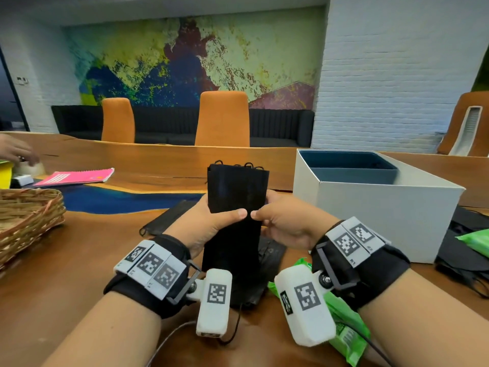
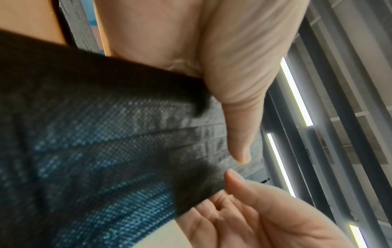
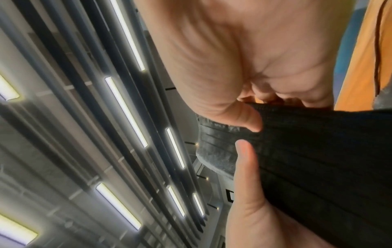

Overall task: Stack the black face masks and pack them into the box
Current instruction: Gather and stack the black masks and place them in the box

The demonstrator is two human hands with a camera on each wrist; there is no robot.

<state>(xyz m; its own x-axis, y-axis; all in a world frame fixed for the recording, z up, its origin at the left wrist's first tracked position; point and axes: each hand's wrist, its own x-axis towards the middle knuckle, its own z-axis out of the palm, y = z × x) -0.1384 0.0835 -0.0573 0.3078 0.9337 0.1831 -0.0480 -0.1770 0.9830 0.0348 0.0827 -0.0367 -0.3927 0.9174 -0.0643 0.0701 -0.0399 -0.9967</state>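
Note:
A stack of black face masks [image 1: 237, 186] stands on end over the wooden table, ear loops at the top. My left hand [image 1: 217, 217] grips its left side with the thumb across the front. My right hand [image 1: 277, 219] grips the right side, and the two thumbs nearly meet. In the left wrist view my left hand [image 2: 224, 80] holds the mask fabric [image 2: 106, 134]. The right wrist view shows my right hand [image 3: 244, 70] pinching the stack [image 3: 318, 159]. The white box [image 1: 375, 213] with a blue inside stands open to the right. Loose masks [image 1: 169, 217] lie beneath my hands, more masks [image 1: 461, 247] beside the box.
Green packets [image 1: 344, 332] lie under my right wrist and another green packet [image 1: 476, 241] at the right edge. A wicker basket [image 1: 29, 215] sits at the left, a pink notebook [image 1: 75, 177] behind it. Another person's hand [image 1: 16, 152] reaches in at far left. Orange chairs [image 1: 223, 119] stand behind the table.

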